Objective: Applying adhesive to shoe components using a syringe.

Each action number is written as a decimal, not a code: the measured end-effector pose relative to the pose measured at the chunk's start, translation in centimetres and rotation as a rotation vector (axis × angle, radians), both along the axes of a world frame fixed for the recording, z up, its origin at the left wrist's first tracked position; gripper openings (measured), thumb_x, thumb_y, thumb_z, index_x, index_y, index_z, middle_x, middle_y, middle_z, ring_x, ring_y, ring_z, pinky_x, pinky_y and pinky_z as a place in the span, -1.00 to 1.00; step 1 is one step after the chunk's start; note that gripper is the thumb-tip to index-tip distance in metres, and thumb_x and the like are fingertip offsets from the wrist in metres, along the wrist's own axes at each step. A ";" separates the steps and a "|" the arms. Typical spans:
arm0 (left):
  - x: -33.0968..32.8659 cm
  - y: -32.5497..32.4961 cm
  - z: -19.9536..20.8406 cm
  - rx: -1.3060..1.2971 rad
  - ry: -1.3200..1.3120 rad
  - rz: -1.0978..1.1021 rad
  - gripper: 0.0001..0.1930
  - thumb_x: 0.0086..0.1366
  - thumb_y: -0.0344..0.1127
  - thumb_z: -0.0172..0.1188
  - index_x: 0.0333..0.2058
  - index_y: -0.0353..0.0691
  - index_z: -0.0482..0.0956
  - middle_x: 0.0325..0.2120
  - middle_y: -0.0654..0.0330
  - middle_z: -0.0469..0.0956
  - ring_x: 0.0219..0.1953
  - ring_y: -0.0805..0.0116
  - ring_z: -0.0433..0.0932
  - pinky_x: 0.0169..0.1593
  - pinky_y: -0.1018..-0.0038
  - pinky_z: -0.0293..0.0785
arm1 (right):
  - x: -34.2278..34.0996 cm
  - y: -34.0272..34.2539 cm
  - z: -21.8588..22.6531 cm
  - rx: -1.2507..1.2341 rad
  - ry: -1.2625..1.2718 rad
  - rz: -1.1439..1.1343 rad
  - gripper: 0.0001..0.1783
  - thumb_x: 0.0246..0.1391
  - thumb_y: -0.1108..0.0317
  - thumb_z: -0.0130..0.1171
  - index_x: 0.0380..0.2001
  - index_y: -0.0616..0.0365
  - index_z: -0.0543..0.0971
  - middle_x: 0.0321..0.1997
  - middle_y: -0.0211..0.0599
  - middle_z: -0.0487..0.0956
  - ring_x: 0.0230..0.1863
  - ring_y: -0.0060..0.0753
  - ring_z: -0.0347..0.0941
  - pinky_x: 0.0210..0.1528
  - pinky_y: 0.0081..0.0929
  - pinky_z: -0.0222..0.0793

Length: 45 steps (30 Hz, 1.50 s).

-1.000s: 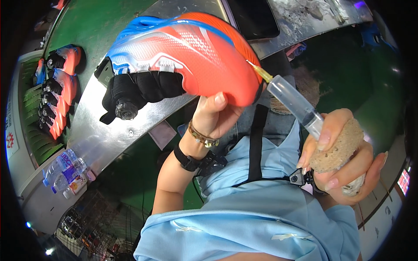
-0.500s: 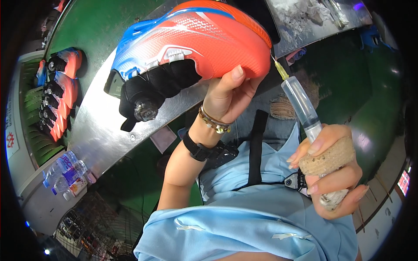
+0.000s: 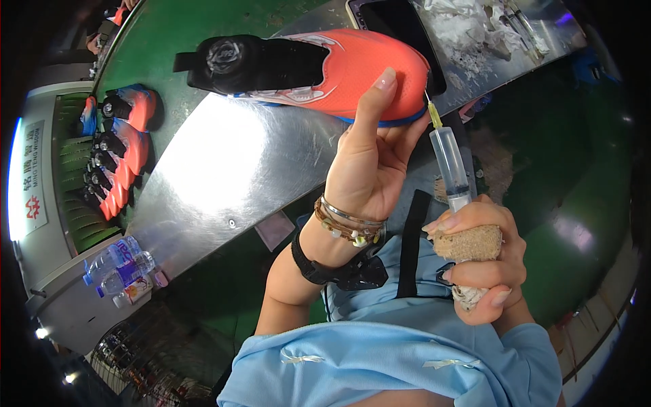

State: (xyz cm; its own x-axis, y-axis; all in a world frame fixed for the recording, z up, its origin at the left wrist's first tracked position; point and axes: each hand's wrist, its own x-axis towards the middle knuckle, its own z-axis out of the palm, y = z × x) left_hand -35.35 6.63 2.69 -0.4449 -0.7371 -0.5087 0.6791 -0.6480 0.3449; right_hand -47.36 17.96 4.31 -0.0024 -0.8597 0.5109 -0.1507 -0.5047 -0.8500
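Left hand (image 3: 369, 169) fingers clamped on orange shoe (image 3: 339, 71), held above steel worktop (image 3: 224, 169). Right hand (image 3: 478, 264) fist wrapped round syringe (image 3: 451, 166); needle at toe edge, barrel apparently part full. Injection judged unfinished. More shoes (image 3: 119, 146) at left.

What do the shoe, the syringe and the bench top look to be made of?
Shoe: orange upper, smooth and matte, looks like synthetic fabric; blue sole edge. Syringe: clear barrel, likely plastic, with a thin metal-looking needle; its grip is wrapped in rough tan material, possibly tape. Bench top: bare sheet metal, brushed, with strong glare.
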 end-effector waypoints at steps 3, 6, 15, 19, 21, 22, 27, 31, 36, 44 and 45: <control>0.0 -0.2 0.4 -0.014 -0.060 -0.029 -0.68 0.10 -0.21 0.24 -0.20 -0.21 0.46 -0.31 0.27 0.54 -0.28 0.49 0.54 -0.15 0.57 0.52 | -0.3 -0.3 -0.1 -0.032 0.067 0.016 -0.53 0.13 0.06 -0.24 -0.65 0.09 0.47 -0.25 0.11 0.46 -0.50 -0.32 0.41 -0.52 -0.48 0.24; -0.3 -0.3 0.7 -0.008 -0.116 -0.032 -0.68 0.09 -0.18 0.25 -0.21 -0.19 0.47 -0.31 0.28 0.54 -0.31 0.51 0.54 -0.18 0.60 0.52 | -0.2 -0.4 -0.2 -0.071 0.007 -0.017 -0.56 0.11 0.10 -0.23 -0.66 0.12 0.47 -0.31 0.11 0.48 -0.53 -0.33 0.40 -0.55 -0.49 0.24; -0.4 -0.5 1.0 -0.007 -0.165 -0.042 -0.64 0.07 -0.11 0.26 -0.23 -0.19 0.48 -0.35 0.28 0.54 -0.35 0.51 0.54 -0.21 0.62 0.53 | -0.6 -0.4 -1.0 -0.126 -0.020 0.001 -0.62 0.05 0.14 -0.15 -0.66 0.13 0.48 -0.31 0.13 0.48 -0.57 -0.31 0.39 -0.59 -0.54 0.21; -0.5 -0.5 1.5 -0.003 -0.173 -0.041 -0.64 0.07 -0.10 0.26 -0.24 -0.20 0.47 -0.36 0.27 0.54 -0.35 0.50 0.54 -0.21 0.62 0.53 | -0.6 -0.3 -1.2 -0.136 -0.005 0.026 -0.67 0.00 0.14 -0.09 -0.65 0.12 0.49 -0.29 0.12 0.48 -0.57 -0.29 0.39 -0.59 -0.54 0.20; -0.5 -0.5 1.6 -0.007 -0.175 -0.038 -0.63 0.07 -0.10 0.26 -0.24 -0.20 0.47 -0.37 0.27 0.54 -0.35 0.50 0.54 -0.21 0.63 0.53 | -0.5 -0.3 -1.3 -0.136 -0.012 0.026 -0.68 -0.02 0.15 -0.08 -0.64 0.11 0.49 -0.29 0.13 0.47 -0.56 -0.29 0.40 -0.59 -0.53 0.21; -0.5 -0.6 1.6 -0.009 -0.177 -0.035 -0.63 0.07 -0.10 0.26 -0.24 -0.20 0.47 -0.37 0.27 0.54 -0.35 0.49 0.54 -0.20 0.63 0.53 | -0.6 -0.4 -1.4 -0.138 0.000 0.034 -0.68 -0.03 0.14 -0.07 -0.64 0.11 0.50 -0.29 0.12 0.47 -0.56 -0.28 0.40 -0.58 -0.53 0.21; -0.4 -0.8 1.7 0.018 -0.163 -0.042 -0.64 0.07 -0.10 0.26 -0.24 -0.19 0.47 -0.37 0.27 0.54 -0.35 0.49 0.54 -0.19 0.62 0.53 | -0.6 -0.4 -1.4 -0.119 0.010 0.053 -0.71 -0.06 0.12 -0.03 -0.62 0.09 0.51 -0.27 0.11 0.47 -0.54 -0.26 0.40 -0.55 -0.55 0.23; -0.4 -1.8 1.7 -0.019 -0.191 0.026 -0.64 0.06 -0.12 0.27 -0.22 -0.17 0.47 -0.34 0.26 0.54 -0.34 0.46 0.54 -0.20 0.61 0.53 | -1.5 -0.4 -0.7 -0.148 0.012 -0.042 -0.66 0.00 0.04 -0.05 -0.54 0.08 0.50 -0.24 0.05 0.42 -0.47 -0.20 0.44 -0.49 -0.45 0.36; 6.5 -7.7 1.2 -0.126 -0.189 -0.025 -0.48 0.02 -0.13 0.29 -0.08 -0.22 0.35 -0.23 0.11 0.51 -0.25 0.33 0.55 -0.16 0.56 0.52 | -3.6 -1.2 0.9 -0.187 0.005 -0.374 -0.67 0.04 0.06 -0.10 -0.46 0.11 0.44 -0.21 0.06 0.31 -0.39 -0.16 0.42 -0.38 -0.29 0.47; 30.6 -23.5 -7.6 -0.345 -0.342 0.623 -0.46 0.12 -0.24 0.17 -0.02 -0.47 0.24 -0.06 -0.03 0.36 -0.02 0.09 0.41 0.03 0.42 0.44 | -5.0 -2.2 -0.4 -0.116 -0.067 -0.401 -0.50 -0.09 0.33 0.06 -0.05 0.32 0.30 -0.13 0.06 0.33 -0.16 -0.15 0.33 -0.15 -0.32 0.33; 31.2 -23.4 -8.2 -0.278 -0.500 0.668 -0.50 0.16 -0.27 0.12 -0.01 -0.45 0.23 -0.05 -0.03 0.35 0.00 0.11 0.40 0.04 0.39 0.44 | -5.2 -2.3 -1.2 -0.108 -0.111 -0.383 -0.41 -0.10 0.34 0.09 0.03 0.32 0.21 -0.06 0.01 0.27 -0.13 -0.20 0.30 -0.11 -0.34 0.29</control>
